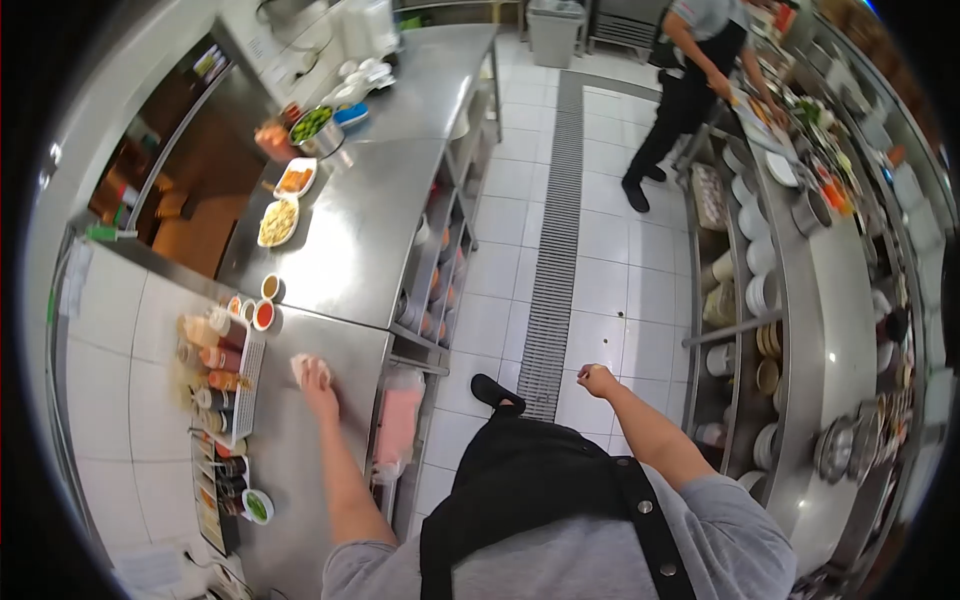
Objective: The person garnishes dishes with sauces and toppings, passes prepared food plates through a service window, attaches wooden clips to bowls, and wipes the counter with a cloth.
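Observation:
My left hand point(318, 386) presses a crumpled whitish cloth point(300, 368) against the steel counter point(340, 340), its fingers bent over it. Close by stand small sauce cups, one with red sauce point(263, 316) and one with brown sauce point(270, 287). A white basket point(250, 375) of sauce bottles point(222, 358) is just left of the hand. My right hand point(597, 380) hangs over the tiled floor, away from any surface. Its fingers are curled in, and whatever may be inside them is hidden.
Dishes of food point(278, 222) and a metal pot of green pieces point(315, 128) stand farther along the counter. A co-worker point(690, 80) works at the right-hand counter, above shelves of bowls point(760, 255). A drain grate point(556, 230) runs down the aisle.

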`<action>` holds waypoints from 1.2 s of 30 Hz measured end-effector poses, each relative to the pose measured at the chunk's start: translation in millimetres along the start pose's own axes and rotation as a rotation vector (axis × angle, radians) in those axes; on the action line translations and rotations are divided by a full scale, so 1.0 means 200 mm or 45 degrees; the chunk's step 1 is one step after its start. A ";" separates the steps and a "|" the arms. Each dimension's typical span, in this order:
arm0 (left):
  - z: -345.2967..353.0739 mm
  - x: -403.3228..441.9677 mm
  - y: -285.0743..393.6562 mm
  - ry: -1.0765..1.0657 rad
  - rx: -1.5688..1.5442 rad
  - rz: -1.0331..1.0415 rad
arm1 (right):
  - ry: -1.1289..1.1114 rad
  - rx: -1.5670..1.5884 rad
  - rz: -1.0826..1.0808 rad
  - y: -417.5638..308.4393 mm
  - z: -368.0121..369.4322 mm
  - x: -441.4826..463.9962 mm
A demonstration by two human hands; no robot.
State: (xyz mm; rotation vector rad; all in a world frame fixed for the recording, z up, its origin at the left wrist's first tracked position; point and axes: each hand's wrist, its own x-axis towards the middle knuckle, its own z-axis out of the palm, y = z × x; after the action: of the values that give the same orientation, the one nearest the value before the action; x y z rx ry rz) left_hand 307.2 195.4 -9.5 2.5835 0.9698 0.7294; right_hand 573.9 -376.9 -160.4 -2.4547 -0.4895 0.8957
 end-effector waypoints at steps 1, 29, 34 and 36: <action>-0.02 -0.01 -0.06 -0.011 0.031 0.010 | 0.015 0.021 0.022 0.06 0.01 -0.09; -1.16 -0.77 -0.34 0.455 -0.143 0.035 | -0.218 -0.505 -0.029 0.01 1.15 -1.06; -1.59 -1.17 -0.81 0.826 0.301 -0.205 | 0.031 0.005 -0.144 -0.49 1.12 -0.76; -1.68 -1.33 -0.94 0.896 0.436 -0.403 | 0.022 0.021 -0.084 -0.68 1.08 -0.79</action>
State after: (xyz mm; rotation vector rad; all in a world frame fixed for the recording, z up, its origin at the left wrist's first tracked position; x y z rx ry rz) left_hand -149.6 182.4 94.9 2.3516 1.7911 1.5348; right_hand 292.6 -273.2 -150.9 -2.4148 -0.5519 0.8475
